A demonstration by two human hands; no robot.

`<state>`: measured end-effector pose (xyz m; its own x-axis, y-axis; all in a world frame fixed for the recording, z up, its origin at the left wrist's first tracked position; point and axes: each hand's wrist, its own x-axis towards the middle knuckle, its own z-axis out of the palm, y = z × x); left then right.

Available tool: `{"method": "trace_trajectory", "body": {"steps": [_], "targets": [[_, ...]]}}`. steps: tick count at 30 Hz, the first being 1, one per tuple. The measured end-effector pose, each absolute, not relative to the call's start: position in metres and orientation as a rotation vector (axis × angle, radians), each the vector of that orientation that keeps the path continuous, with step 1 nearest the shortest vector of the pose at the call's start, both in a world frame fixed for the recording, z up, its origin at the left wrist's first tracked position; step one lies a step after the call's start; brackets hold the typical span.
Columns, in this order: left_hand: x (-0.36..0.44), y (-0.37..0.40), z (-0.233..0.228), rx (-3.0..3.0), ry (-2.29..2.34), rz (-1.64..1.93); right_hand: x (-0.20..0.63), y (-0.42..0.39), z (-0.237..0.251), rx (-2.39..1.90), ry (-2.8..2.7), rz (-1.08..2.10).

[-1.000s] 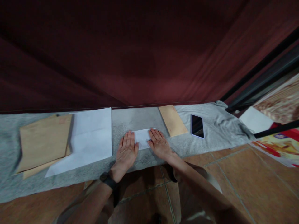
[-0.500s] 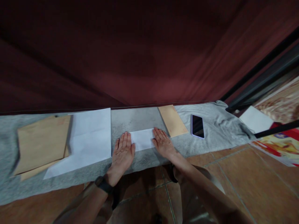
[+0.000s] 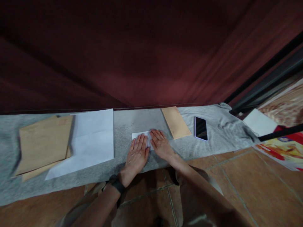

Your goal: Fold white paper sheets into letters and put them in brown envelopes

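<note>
My left hand (image 3: 137, 153) and my right hand (image 3: 161, 144) lie flat, side by side, on a small folded white paper (image 3: 139, 135) on the grey cloth (image 3: 132, 121). The two hands cover most of the paper; only its top left part shows. Fingers of both hands are stretched out and press down. A black band sits on my left wrist. A small tan envelope (image 3: 176, 122) lies just right of my right hand.
A large white sheet (image 3: 88, 138) with fold lines lies to the left, beside large tan envelopes (image 3: 42, 143). A phone (image 3: 201, 128) rests face up right of the small envelope. Dark red curtain hangs behind. Tiled floor lies below, with a white paper (image 3: 259, 121) and colourful print at right.
My hands had slid apart across the folded paper half a second ago; now they have come together again over it, the left hand moving right.
</note>
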<state>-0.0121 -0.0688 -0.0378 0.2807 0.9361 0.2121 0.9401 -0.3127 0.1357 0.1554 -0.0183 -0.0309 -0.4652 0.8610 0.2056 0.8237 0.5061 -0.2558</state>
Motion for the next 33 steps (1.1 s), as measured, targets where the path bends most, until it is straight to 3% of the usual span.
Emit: {"method": "trace_trajectory", "body": {"steps": [5, 10, 25, 33], "targets": [[-0.014, -0.069, -0.036, -2.490, -1.818, -0.376, 0.181, 0.002, -0.022, -1.796, -2.207, -0.054], [-0.014, -0.069, -0.035, -2.495, -1.811, -0.365, 0.197, 0.009, -0.034, -1.995, -2.028, -0.060], [-0.016, -0.070, -0.036, -2.507, -1.800, -0.376, 0.208, 0.014, -0.037, -1.890, -2.019, -0.015], [-0.014, -0.072, -0.033, -2.504, -1.793, -0.406, 0.167, 0.003, -0.035, -1.420, -2.328, 0.228]]}}
